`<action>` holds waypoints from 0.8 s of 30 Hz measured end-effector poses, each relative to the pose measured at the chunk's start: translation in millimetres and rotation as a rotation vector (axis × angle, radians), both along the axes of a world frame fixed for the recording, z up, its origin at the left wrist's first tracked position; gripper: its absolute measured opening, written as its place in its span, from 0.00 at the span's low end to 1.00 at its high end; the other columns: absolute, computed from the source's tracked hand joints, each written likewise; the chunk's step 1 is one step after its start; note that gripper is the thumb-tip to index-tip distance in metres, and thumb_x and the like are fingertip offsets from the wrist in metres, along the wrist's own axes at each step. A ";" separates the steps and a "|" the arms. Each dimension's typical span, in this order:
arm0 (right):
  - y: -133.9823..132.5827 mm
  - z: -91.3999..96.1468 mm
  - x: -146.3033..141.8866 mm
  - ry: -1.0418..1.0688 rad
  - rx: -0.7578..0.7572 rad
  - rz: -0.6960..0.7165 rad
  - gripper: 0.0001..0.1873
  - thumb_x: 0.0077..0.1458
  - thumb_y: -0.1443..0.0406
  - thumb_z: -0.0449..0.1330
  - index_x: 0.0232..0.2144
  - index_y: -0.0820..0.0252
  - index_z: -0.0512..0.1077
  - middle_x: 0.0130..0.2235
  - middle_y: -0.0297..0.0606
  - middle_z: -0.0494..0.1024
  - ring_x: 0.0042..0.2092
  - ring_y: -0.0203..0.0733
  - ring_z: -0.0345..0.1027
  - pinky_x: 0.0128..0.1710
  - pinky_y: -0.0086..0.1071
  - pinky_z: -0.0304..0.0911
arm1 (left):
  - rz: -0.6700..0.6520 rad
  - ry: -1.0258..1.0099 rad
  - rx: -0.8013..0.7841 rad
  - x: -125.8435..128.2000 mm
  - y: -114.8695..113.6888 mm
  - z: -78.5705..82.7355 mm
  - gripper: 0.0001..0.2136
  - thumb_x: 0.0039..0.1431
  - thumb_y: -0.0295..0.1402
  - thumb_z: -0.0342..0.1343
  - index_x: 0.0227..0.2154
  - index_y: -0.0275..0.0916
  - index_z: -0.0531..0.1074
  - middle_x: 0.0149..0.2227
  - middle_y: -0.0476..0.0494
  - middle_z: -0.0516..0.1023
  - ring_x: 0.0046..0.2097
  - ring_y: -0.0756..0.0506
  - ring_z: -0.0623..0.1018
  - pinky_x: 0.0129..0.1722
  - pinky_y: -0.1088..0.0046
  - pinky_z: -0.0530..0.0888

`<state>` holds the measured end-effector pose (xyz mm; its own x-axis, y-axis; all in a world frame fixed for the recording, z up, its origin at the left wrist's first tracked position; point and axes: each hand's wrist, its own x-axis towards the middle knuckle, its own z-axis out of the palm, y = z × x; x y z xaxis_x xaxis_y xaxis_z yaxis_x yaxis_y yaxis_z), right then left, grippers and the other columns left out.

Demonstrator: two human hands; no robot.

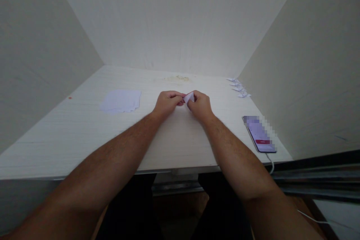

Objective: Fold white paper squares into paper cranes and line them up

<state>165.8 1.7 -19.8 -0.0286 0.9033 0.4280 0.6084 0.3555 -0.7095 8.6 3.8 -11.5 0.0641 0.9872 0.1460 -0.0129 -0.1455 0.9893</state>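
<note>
A small folded piece of white paper (189, 97) is held between my two hands above the middle of the table. My right hand (200, 104) pinches it between thumb and fingers, and a pointed flap stands up there. From the other side, my left hand (170, 102) grips the paper's left end with thumb and fingertips closed. The fingers hide part of the paper, so its full shape does not show. Left of my hands lies a loose stack of white paper sheets (122, 100). Several small folded paper pieces (238, 88) sit in a row at the far right.
A smartphone (259, 134) with a lit screen lies near the table's right edge, its white cable (271, 163) hanging over the front. Pale walls enclose the white table (180, 146) on three sides. A yellowish stain (180, 78) marks the back of the tabletop.
</note>
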 end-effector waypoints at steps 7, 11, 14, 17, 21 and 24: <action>1.7 -2.5 1.6 0.057 0.003 -0.032 0.06 0.49 0.67 0.57 0.28 0.56 0.74 0.27 0.32 0.76 0.31 0.38 0.67 0.32 0.31 0.57 | -0.035 0.058 0.030 -1.1 -1.8 1.8 0.09 0.46 0.28 0.61 0.31 0.37 0.84 0.27 0.44 0.82 0.30 0.47 0.80 0.39 0.67 0.78; 0.4 -0.2 1.3 0.060 0.001 -0.040 0.03 0.48 0.67 0.58 0.27 0.56 0.73 0.26 0.31 0.74 0.30 0.38 0.66 0.31 0.31 0.57 | -0.060 0.032 0.017 -1.2 -1.1 1.9 0.08 0.46 0.29 0.63 0.31 0.36 0.83 0.26 0.44 0.81 0.30 0.47 0.80 0.39 0.68 0.78; -1.9 2.5 0.1 0.041 0.032 -0.014 0.03 0.50 0.67 0.58 0.25 0.56 0.70 0.26 0.30 0.73 0.29 0.37 0.64 0.31 0.31 0.56 | -0.051 -0.121 -0.077 0.0 0.0 1.6 0.06 0.47 0.32 0.65 0.27 0.34 0.80 0.26 0.42 0.80 0.29 0.49 0.79 0.37 0.69 0.78; -4.9 4.2 -1.9 0.020 0.052 0.026 0.04 0.51 0.67 0.58 0.25 0.56 0.68 0.26 0.30 0.72 0.29 0.36 0.62 0.32 0.30 0.55 | -0.061 -0.193 -0.206 0.3 1.3 0.2 0.09 0.48 0.34 0.67 0.25 0.34 0.76 0.25 0.42 0.78 0.26 0.49 0.77 0.32 0.69 0.78; -7.3 3.7 -3.2 -0.014 0.053 0.041 0.04 0.52 0.65 0.59 0.27 0.55 0.69 0.26 0.30 0.72 0.29 0.36 0.62 0.32 0.31 0.55 | -0.103 -0.195 -0.253 -0.4 2.1 -2.1 0.11 0.47 0.35 0.69 0.24 0.34 0.74 0.25 0.42 0.78 0.25 0.50 0.76 0.31 0.69 0.78; -7.4 2.4 -3.1 -0.014 0.052 0.044 0.04 0.53 0.62 0.61 0.28 0.55 0.70 0.27 0.31 0.73 0.29 0.36 0.62 0.31 0.31 0.54 | -0.113 -0.190 -0.244 0.0 2.1 -2.8 0.09 0.47 0.33 0.69 0.24 0.34 0.75 0.26 0.41 0.79 0.25 0.50 0.77 0.31 0.69 0.78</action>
